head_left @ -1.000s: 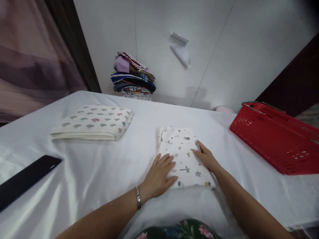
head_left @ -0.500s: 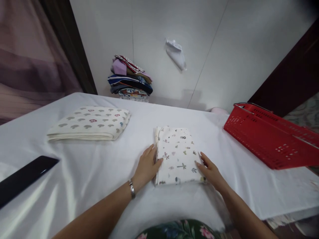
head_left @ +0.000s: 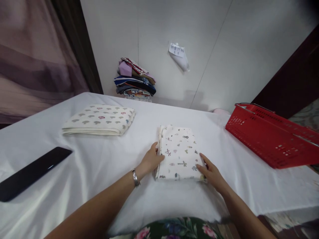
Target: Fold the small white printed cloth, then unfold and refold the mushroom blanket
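A folded white cloth [head_left: 178, 151] printed with small palm trees and other little figures lies in front of me. My left hand [head_left: 151, 158], with a silver bracelet at the wrist, grips its left edge, thumb on top and fingers at the side, partly hidden. At the opposite edge my right hand [head_left: 208, 169] holds the cloth between thumb and fingers. Further left rests a larger folded cream cloth [head_left: 102, 119] with a grey and red mushroom-like print, touched by neither hand.
A white sheet [head_left: 104, 169] covers the table. At left lies a flat black device [head_left: 37, 172]; a red perforated basket [head_left: 269, 139] stands at right. Behind the far edge is a stack of folded clothes [head_left: 136, 79]. A plastic bag with a written label [head_left: 178, 54] hangs on the wall.
The view has shifted slightly left. My left fingers have curled round the cloth's left edge, which is a little lifted. My right hand stays at the right edge.
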Motion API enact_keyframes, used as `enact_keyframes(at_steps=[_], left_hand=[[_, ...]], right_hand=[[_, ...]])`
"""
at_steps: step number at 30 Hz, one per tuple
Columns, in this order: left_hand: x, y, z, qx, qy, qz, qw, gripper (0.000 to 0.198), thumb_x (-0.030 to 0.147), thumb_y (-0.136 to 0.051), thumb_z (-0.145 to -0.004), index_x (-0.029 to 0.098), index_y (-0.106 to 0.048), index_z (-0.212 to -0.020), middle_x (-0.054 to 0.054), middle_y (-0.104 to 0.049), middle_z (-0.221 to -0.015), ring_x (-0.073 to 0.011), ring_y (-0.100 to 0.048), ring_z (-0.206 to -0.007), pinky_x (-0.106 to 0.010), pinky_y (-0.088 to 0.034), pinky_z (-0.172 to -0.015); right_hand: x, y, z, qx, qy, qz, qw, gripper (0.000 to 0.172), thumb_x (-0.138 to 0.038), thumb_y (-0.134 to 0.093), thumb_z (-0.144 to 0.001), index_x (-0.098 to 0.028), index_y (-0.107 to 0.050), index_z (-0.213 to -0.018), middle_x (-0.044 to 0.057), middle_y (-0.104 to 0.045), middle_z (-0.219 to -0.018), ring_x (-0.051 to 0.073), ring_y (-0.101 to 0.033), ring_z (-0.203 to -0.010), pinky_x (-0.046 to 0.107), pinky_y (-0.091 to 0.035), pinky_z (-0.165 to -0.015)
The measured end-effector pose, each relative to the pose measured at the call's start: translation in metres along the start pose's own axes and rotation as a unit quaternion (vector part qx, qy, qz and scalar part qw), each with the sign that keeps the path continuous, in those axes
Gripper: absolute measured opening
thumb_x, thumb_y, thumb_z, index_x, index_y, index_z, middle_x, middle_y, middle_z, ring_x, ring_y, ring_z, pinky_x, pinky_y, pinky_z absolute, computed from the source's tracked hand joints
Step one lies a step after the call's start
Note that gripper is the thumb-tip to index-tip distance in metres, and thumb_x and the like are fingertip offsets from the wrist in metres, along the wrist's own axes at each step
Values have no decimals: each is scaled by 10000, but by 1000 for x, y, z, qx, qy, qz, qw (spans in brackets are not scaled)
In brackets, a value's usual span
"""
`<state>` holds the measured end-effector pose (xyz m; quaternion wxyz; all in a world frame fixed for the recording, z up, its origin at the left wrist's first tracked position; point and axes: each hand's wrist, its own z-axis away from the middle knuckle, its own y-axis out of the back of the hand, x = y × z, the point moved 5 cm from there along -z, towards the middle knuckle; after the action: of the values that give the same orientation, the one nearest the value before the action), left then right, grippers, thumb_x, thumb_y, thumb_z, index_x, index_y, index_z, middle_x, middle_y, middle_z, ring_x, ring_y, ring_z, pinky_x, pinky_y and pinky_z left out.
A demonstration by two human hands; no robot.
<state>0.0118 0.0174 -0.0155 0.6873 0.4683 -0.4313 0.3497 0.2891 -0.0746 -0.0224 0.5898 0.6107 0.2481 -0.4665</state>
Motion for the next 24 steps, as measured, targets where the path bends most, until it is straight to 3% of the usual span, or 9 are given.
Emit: enact_keyframes(at_steps=[6,11,15,20,24], left_hand=[[2,20,-8,-4,31,15,999,795,165,-519,-627,163,-237,-1370,-108,-592,-1113,-209,-619,-885,-305,-493,-724],[-7,21,-11,-10,11,-103,995,592,178,-503,-614,203,-464,-1204,-71,-642,-1020,-245,-612,-884,-323,-461,-721],[-6,19,-6,20,-3,-165,986,556,203,-475,-657,250,-448,-1210,-58,-635,-1052,-250,-597,-915,-322,-439,-732],[2,14,1,17,-25,-211,977,476,250,-474,-709,270,-447,-1184,-45,-603,-1093,-231,-577,-948,-304,-430,-751],[5,11,8,42,-34,-256,965,468,462,-444,-784,248,-420,-1199,-73,-550,-1129,-241,-569,-950,-328,-425,-770]], right_hand=[[-7,-4,16,-57,35,84,994,682,-463,-580,-751,-224,-391,-1361,54,-644,-1067,224,-619,-847,371,-501,-777],[-34,0,0,-51,124,237,962,547,-460,-536,-774,-256,-497,-1280,56,-373,-1410,274,-477,-1162,370,-465,-856],[-67,-20,-31,-79,184,287,937,488,-456,-471,-823,-262,-505,-1269,34,-369,-1415,251,-394,-1250,356,-424,-929],[-113,-58,-88,-54,254,338,904,455,-404,-430,-857,-183,-530,-1242,86,-464,-1343,255,-436,-1212,387,-361,-988],[-137,-86,-141,-62,222,350,908,452,-397,-428,-866,-166,-531,-1240,95,-511,-1299,255,-475,-1177,356,-358,-981]])
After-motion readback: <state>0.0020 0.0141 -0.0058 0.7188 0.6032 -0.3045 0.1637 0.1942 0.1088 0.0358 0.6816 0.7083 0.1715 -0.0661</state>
